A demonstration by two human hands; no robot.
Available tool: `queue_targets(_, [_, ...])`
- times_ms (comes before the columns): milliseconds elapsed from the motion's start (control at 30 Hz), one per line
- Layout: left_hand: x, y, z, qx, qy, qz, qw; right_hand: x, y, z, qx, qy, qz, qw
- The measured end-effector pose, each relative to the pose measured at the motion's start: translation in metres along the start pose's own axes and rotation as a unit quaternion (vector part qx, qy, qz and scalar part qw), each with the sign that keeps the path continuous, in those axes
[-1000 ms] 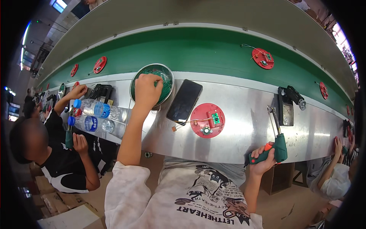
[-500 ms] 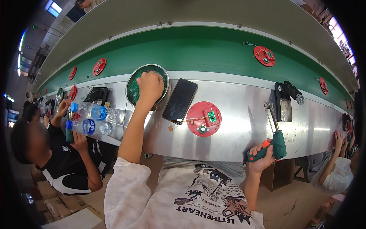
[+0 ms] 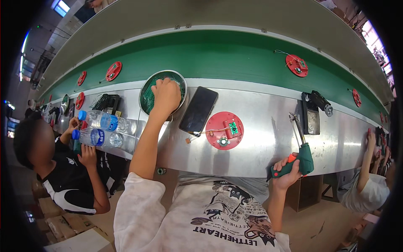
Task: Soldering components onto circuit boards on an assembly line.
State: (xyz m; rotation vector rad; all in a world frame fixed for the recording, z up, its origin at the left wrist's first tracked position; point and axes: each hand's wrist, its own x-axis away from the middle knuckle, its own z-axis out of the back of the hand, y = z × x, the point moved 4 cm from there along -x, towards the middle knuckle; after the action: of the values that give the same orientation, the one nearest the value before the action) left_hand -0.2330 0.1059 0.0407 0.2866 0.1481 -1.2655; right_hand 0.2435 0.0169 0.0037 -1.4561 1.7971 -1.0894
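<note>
My left hand (image 3: pixel 166 95) reaches into a round metal bowl (image 3: pixel 183 80) of small green pieces (image 3: pixel 147 100). Its fingers curl down among them, and the fingertips are hidden. In my right hand (image 3: pixel 288 175) is a green soldering gun (image 3: pixel 307 159) with an orange trigger, its metal tip (image 3: pixel 292 116) pointing away over the bench edge. Between my hands a red round plate (image 3: pixel 214 140) lies flat, carrying a small green circuit board (image 3: pixel 233 128) and thin wires that end in a small connector (image 3: pixel 188 141). A black phone (image 3: pixel 199 110) lies between bowl and plate.
A black soldering iron stand (image 3: pixel 311 119) is on the steel bench at right. Two water bottles (image 3: pixel 100 137) lie left of my arm. Behind the bench, a green conveyor belt (image 3: pixel 226 54) carries more red plates (image 3: pixel 297 66). Co-workers (image 3: pixel 71 168) sit on both sides.
The red plates on the green belt have shifted to the right. My left hand stays in the bowl with only a slight movement. The soldering gun is nearly still.
</note>
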Motion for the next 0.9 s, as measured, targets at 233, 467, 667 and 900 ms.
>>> queue_targets(233, [0.008,0.01,0.051,0.304,0.116,-0.109,0.939,0.005,0.0,0.006,-0.001,-0.042,0.005,0.999])
queue_targets(467, [0.082,0.109,0.08,0.422,0.023,-0.178,0.888,0.037,0.005,-0.01,0.175,-0.195,0.048,0.964])
queue_targets(667, [0.12,0.132,0.037,0.445,0.049,-0.202,0.871,0.04,-0.005,-0.036,0.321,-0.287,0.041,0.902])
queue_targets(900, [0.137,0.146,0.016,0.297,0.138,-0.176,0.928,0.033,0.006,-0.023,0.303,-0.319,0.042,0.897])
